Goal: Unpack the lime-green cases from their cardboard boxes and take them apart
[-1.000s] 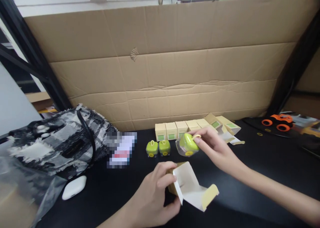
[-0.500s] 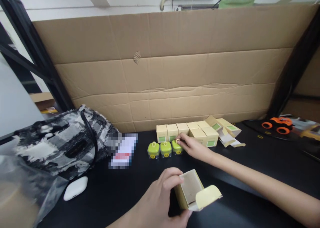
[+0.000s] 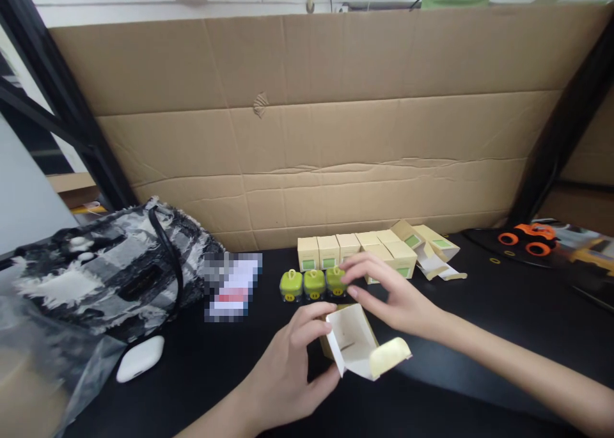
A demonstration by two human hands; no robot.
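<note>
My left hand point(image 3: 292, 361) grips a small pale-yellow carton point(image 3: 352, 342) by its side, thumb below and fingers above. The carton's flap hangs open toward me and its inside looks bare. Just above it, my right hand point(image 3: 391, 291) has its fingers apart and holds nothing. Its fingertips are close to the rightmost of three green-lidded little containers, each with a loop on top: the left one point(image 3: 291, 286), the middle one point(image 3: 314, 285) and the right one point(image 3: 336, 282). Whether the fingertips touch that right container I cannot tell.
Several closed yellow cartons point(image 3: 329, 252) stand behind the containers, with opened cartons point(image 3: 436, 249) to their right. A fringed bag point(image 3: 115, 272), a white case point(image 3: 141, 359) and a blurred-out card point(image 3: 235, 288) lie left. An orange toy car point(image 3: 529, 238) sits far right. Cardboard point(image 3: 307, 131) walls the back.
My right hand has let go of the right container's loop and moved back toward me, its fingers spreading. My left hand has shifted the carton slightly left and up, turning it.
</note>
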